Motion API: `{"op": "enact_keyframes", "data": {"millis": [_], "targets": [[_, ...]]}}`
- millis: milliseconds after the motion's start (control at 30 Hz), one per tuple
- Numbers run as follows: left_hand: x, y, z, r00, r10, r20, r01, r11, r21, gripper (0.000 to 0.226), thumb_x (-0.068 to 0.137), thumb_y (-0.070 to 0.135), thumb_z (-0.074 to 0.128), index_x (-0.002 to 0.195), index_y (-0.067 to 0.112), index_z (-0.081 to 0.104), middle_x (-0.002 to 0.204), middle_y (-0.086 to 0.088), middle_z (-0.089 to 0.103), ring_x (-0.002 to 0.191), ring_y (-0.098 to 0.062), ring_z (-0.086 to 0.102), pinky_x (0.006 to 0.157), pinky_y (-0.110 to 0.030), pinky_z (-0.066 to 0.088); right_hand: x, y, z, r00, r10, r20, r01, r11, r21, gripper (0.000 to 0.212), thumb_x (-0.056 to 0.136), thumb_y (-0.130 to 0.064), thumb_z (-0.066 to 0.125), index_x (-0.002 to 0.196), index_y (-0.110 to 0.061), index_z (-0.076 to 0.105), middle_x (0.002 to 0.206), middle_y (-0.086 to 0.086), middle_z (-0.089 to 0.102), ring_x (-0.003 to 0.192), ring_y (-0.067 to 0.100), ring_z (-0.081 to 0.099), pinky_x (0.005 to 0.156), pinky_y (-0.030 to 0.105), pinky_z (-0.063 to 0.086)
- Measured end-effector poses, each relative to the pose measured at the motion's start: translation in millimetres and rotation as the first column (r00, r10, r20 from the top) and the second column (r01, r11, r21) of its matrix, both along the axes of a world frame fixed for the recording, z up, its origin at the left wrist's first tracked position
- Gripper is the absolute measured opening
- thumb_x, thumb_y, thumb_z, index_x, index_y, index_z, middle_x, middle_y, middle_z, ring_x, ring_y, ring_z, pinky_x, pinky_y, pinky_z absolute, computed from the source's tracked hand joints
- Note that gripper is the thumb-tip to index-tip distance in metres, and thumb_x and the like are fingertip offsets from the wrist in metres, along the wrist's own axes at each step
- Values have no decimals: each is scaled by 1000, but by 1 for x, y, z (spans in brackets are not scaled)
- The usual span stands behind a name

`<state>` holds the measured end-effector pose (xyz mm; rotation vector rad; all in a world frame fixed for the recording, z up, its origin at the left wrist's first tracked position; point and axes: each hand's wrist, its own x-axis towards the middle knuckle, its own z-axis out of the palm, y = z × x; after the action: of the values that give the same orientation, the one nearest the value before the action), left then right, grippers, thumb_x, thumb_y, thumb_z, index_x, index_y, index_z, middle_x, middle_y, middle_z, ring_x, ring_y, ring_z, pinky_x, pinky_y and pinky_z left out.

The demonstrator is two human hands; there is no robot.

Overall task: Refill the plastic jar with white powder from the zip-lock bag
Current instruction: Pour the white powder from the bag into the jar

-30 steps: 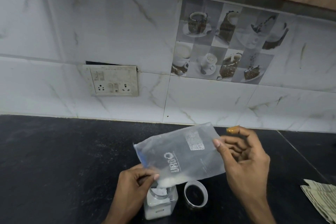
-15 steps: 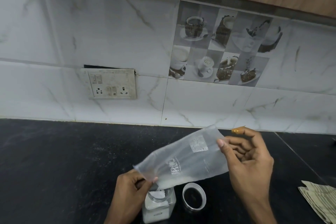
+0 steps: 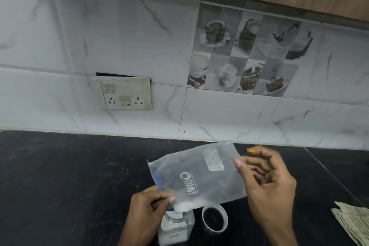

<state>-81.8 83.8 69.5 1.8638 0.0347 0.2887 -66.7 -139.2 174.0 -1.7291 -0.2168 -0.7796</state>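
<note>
1. The zip-lock bag (image 3: pixel 199 175) is held tilted above the desk (image 3: pixel 69 175). Its lower corner is pinched shut-fingered by the left hand (image 3: pixel 146 208), and its raised far end is gripped by the curled fingers of the right hand (image 3: pixel 267 181). The plastic jar (image 3: pixel 176 227) stands directly under the left hand's fingertips, with the bag's low corner at its mouth.

2. The white powder (image 3: pixel 184 205) is gathered in that low corner. If the corner is drawn sideways off the narrow mouth, powder is likely spilled onto the dark desk.

3. If the right hand's end is lifted too steeply, the remaining powder may be released in one rush and the jar's neck overfilled or clogged.

4. The jar is not seen to be steadied by anything; whether it is touched by the left hand cannot be told. A nudge from the bag or fingers could tip it.

5. The open lid (image 3: pixel 214 218) lies just right of the jar, below the right hand; stray powder may be caught in it.

6. The folded cloth (image 3: pixel 351 219), well right of the right hand, seems out of risk.
</note>
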Motion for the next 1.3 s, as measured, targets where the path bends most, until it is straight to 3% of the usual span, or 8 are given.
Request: {"op": "enact_keyframes", "data": {"millis": [100,200,300,400,500,900,1000,1300], "targets": [[0,-1,0,1000,-6,-14,6,1000,10,14,72,1,81,65,13,80,62,-1,71,49,4,63,52,-7,48,0,0,-1,1000,-16,4,16,999,44,34,72,-16,78,95,-32,61,90,-4,75,75,11,73,68,13,55],[1,0,-2,1000,1,1,-1,1000,7,23,71,-4,81,67,19,81,73,7,76,67,2,71,64,-10,55,-1,2,-1,1000,8,6,-8,1000,-6,34,72,-12,78,95,-31,61,90,-3,75,76,11,73,68,13,55],[1,-1,-1,1000,14,-1,-14,1000,18,16,70,-1,82,65,13,81,58,1,69,51,8,63,52,-3,46,1,1,-2,1000,-13,3,13,1000,9,33,72,-14,78,97,-28,61,90,-3,75,76,12,73,69,16,56],[1,-1,0,1000,-4,1,4,1000,-15,26,71,-4,80,65,21,81,72,9,75,65,4,70,63,-9,55,3,0,-2,1000,-8,2,8,1000,-5,33,73,-13,79,95,-31,61,90,-3,75,77,11,73,69,15,56],[1,0,-1,1000,11,-4,-11,1000,15,36,70,-1,82,56,31,76,65,14,73,56,6,66,56,-8,51,1,2,-2,1000,-6,5,6,1000,22,32,73,-14,78,96,-29,61,89,-3,75,76,12,73,69,15,56],[2,-3,-1,1000,3,-14,-4,999,-36,20,70,-7,81,64,12,80,56,0,70,48,11,61,51,-1,45,2,3,-2,1000,-15,14,15,1000,14,34,73,-13,78,96,-29,61,89,-6,75,76,11,73,68,13,55],[2,-3,-2,1000,-19,0,19,997,-71,27,70,-13,78,65,14,81,73,7,77,62,6,70,59,-2,50,1,3,-2,1000,0,21,1,1000,-15,34,73,-11,78,96,-29,61,88,-6,74,76,10,72,69,13,55],[4,-3,-3,1000,19,-8,-19,1000,-10,9,66,11,87,62,10,79,55,9,69,45,8,58,47,-7,44,1,2,0,999,-21,25,20,999,33,34,71,-13,78,95,-30,61,89,-4,75,75,11,73,68,13,55]]}}
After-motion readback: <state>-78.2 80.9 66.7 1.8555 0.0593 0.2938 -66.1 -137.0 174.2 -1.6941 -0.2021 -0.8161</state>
